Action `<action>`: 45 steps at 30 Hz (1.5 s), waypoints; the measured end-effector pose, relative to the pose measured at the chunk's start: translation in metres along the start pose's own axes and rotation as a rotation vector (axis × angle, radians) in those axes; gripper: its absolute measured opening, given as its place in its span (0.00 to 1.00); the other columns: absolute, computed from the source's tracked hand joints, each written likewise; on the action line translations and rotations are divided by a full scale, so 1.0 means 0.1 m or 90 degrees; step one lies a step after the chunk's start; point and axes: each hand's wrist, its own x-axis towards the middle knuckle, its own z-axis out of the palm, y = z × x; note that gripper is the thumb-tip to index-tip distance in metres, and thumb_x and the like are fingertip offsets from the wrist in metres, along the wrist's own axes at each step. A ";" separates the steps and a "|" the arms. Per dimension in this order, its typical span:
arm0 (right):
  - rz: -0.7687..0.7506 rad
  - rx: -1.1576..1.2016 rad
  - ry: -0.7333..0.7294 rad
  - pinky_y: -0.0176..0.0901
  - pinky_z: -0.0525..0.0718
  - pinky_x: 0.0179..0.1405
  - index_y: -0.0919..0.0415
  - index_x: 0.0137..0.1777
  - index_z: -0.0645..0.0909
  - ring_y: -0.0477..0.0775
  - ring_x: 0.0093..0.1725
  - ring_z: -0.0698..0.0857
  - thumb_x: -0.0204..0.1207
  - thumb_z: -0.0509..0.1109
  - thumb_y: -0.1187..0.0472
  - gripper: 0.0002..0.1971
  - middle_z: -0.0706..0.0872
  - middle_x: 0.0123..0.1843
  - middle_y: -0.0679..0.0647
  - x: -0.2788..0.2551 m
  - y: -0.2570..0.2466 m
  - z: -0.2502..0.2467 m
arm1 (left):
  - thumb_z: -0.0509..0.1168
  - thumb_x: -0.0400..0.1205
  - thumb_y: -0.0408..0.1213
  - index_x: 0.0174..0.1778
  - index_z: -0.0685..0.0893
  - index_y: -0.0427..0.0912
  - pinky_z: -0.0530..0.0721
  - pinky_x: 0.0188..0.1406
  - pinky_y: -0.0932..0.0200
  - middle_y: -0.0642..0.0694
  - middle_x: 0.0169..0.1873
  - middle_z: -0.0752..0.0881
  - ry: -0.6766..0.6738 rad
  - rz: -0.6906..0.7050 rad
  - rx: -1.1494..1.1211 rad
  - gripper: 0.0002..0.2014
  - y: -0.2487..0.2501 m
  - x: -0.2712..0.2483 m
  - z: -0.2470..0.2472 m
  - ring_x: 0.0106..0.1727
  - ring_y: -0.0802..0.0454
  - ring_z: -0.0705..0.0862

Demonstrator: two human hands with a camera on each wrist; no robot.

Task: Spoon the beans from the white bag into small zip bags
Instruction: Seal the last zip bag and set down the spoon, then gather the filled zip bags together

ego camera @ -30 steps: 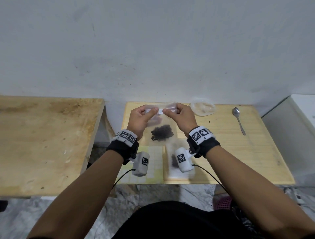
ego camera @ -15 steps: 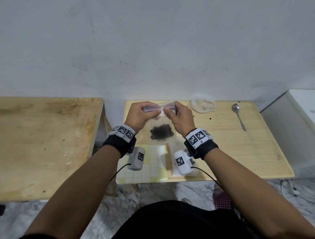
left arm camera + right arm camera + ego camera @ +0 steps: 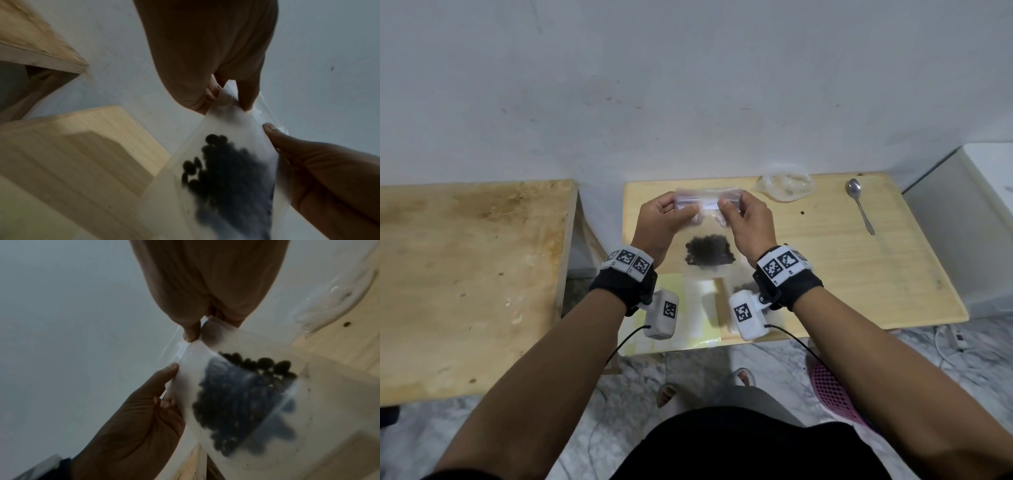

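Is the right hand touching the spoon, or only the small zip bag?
Apart. The head view shows the spoon lying alone on the table, while the right hand pinches the zip bag top.

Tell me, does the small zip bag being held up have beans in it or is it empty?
It has beans: a dark clump of beans sits low in the zip bag, whose top the left hand and right hand pinch.
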 end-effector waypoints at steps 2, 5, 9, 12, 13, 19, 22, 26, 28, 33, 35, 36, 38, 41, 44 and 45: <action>0.028 0.031 0.008 0.46 0.84 0.52 0.61 0.54 0.85 0.50 0.48 0.86 0.82 0.68 0.55 0.10 0.90 0.47 0.50 0.03 0.07 -0.01 | 0.75 0.77 0.30 0.53 0.84 0.24 0.87 0.54 0.50 0.35 0.47 0.88 0.001 -0.015 0.033 0.14 -0.06 -0.02 0.02 0.48 0.43 0.87; 0.074 0.070 0.034 0.50 0.85 0.58 0.60 0.54 0.85 0.53 0.54 0.87 0.81 0.68 0.53 0.11 0.90 0.52 0.53 0.10 0.16 -0.04 | 0.74 0.78 0.29 0.55 0.87 0.32 0.85 0.42 0.63 0.37 0.49 0.89 -0.033 -0.056 0.166 0.11 -0.20 -0.09 0.03 0.47 0.49 0.87; 0.101 0.043 0.021 0.56 0.86 0.53 0.60 0.48 0.84 0.59 0.49 0.88 0.80 0.68 0.49 0.14 0.90 0.46 0.56 0.20 0.32 -0.05 | 0.76 0.75 0.25 0.52 0.89 0.33 0.86 0.41 0.60 0.40 0.38 0.89 -0.006 -0.105 0.214 0.11 -0.40 -0.17 0.02 0.41 0.49 0.87; 0.123 -0.005 -0.044 0.49 0.81 0.43 0.63 0.43 0.80 0.59 0.40 0.82 0.83 0.63 0.49 0.17 0.85 0.38 0.54 0.24 0.45 -0.09 | 0.77 0.74 0.26 0.46 0.89 0.38 0.84 0.37 0.66 0.50 0.30 0.88 0.060 -0.107 0.239 0.09 -0.52 -0.17 0.00 0.35 0.57 0.87; 0.128 -0.023 -0.070 0.46 0.79 0.43 0.62 0.46 0.82 0.56 0.42 0.82 0.84 0.62 0.50 0.16 0.84 0.39 0.51 0.24 0.50 -0.11 | 0.78 0.74 0.27 0.45 0.89 0.40 0.83 0.37 0.66 0.51 0.30 0.88 0.083 -0.107 0.249 0.08 -0.56 -0.16 -0.03 0.35 0.58 0.87; 0.163 -0.296 -0.161 0.50 0.76 0.67 0.60 0.71 0.75 0.61 0.68 0.77 0.79 0.68 0.44 0.27 0.77 0.69 0.60 -0.07 1.03 -0.29 | 0.78 0.76 0.34 0.45 0.86 0.39 0.85 0.43 0.56 0.39 0.41 0.89 0.248 -0.107 0.293 0.07 -0.73 0.08 -0.37 0.43 0.47 0.87; 0.237 -0.412 -0.176 0.55 0.72 0.72 0.59 0.78 0.67 0.63 0.73 0.71 0.72 0.69 0.33 0.41 0.70 0.73 0.61 -0.24 1.17 -0.33 | 0.78 0.76 0.38 0.47 0.85 0.41 0.87 0.53 0.45 0.37 0.46 0.90 0.267 -0.130 0.332 0.10 -0.77 0.37 -0.58 0.49 0.40 0.88; 0.305 -0.401 -0.185 0.54 0.77 0.70 0.62 0.76 0.69 0.63 0.67 0.76 0.71 0.75 0.38 0.40 0.73 0.70 0.61 -0.36 1.25 -0.25 | 0.78 0.75 0.42 0.48 0.85 0.44 0.87 0.58 0.42 0.38 0.50 0.90 0.270 -0.185 0.376 0.11 -0.78 0.77 -0.82 0.55 0.37 0.88; 0.319 -0.377 -0.152 0.54 0.78 0.70 0.61 0.75 0.71 0.62 0.66 0.79 0.72 0.77 0.43 0.36 0.74 0.69 0.60 -0.38 1.25 -0.20 | 0.79 0.74 0.44 0.46 0.86 0.47 0.88 0.58 0.38 0.39 0.48 0.91 0.258 -0.194 0.409 0.11 -0.81 0.93 -0.93 0.53 0.35 0.89; 0.344 -0.326 -0.059 0.44 0.78 0.61 0.59 0.69 0.76 0.54 0.57 0.80 0.72 0.79 0.52 0.27 0.81 0.62 0.57 -0.34 1.22 -0.15 | 0.76 0.75 0.47 0.50 0.88 0.44 0.86 0.60 0.44 0.41 0.49 0.91 0.212 -0.217 0.496 0.13 -0.78 1.18 -1.04 0.53 0.39 0.88; 0.358 -0.318 -0.043 0.42 0.79 0.56 0.60 0.65 0.79 0.53 0.52 0.81 0.74 0.78 0.53 0.23 0.85 0.58 0.56 -0.32 1.22 -0.16 | 0.75 0.77 0.47 0.53 0.89 0.42 0.86 0.60 0.48 0.41 0.50 0.91 0.202 -0.221 0.514 0.15 -0.76 1.26 -1.03 0.53 0.40 0.88; 0.363 -0.309 -0.039 0.41 0.79 0.54 0.60 0.62 0.80 0.52 0.51 0.81 0.74 0.78 0.54 0.20 0.86 0.56 0.55 -0.32 1.22 -0.17 | 0.75 0.77 0.47 0.53 0.89 0.41 0.85 0.58 0.50 0.40 0.50 0.91 0.198 -0.220 0.525 0.15 -0.76 1.29 -1.02 0.53 0.40 0.88; 0.361 -0.288 -0.030 0.43 0.81 0.53 0.59 0.56 0.81 0.54 0.51 0.84 0.76 0.76 0.55 0.13 0.87 0.53 0.55 -0.33 1.21 -0.19 | 0.75 0.78 0.45 0.51 0.89 0.38 0.83 0.52 0.53 0.39 0.49 0.90 0.197 -0.215 0.544 0.14 -0.77 1.34 -1.00 0.52 0.39 0.88; 0.366 -0.245 -0.004 0.44 0.81 0.51 0.59 0.54 0.81 0.56 0.50 0.86 0.80 0.71 0.55 0.09 0.88 0.51 0.54 -0.35 1.19 -0.21 | 0.75 0.78 0.43 0.52 0.88 0.36 0.79 0.46 0.57 0.39 0.49 0.90 0.205 -0.218 0.573 0.14 -0.78 1.37 -0.97 0.50 0.41 0.87; 0.360 -0.233 -0.006 0.37 0.75 0.45 0.58 0.53 0.80 0.52 0.45 0.83 0.84 0.66 0.54 0.08 0.87 0.48 0.52 -0.37 1.18 -0.24 | 0.75 0.78 0.43 0.52 0.88 0.36 0.77 0.47 0.59 0.38 0.50 0.89 0.213 -0.225 0.611 0.15 -0.75 1.39 -0.91 0.51 0.42 0.86; 0.357 -0.227 -0.006 0.35 0.75 0.43 0.58 0.53 0.80 0.51 0.44 0.82 0.84 0.65 0.54 0.08 0.86 0.47 0.51 -0.37 1.18 -0.25 | 0.75 0.77 0.43 0.52 0.88 0.35 0.78 0.47 0.59 0.38 0.51 0.89 0.215 -0.227 0.623 0.15 -0.74 1.40 -0.90 0.52 0.41 0.87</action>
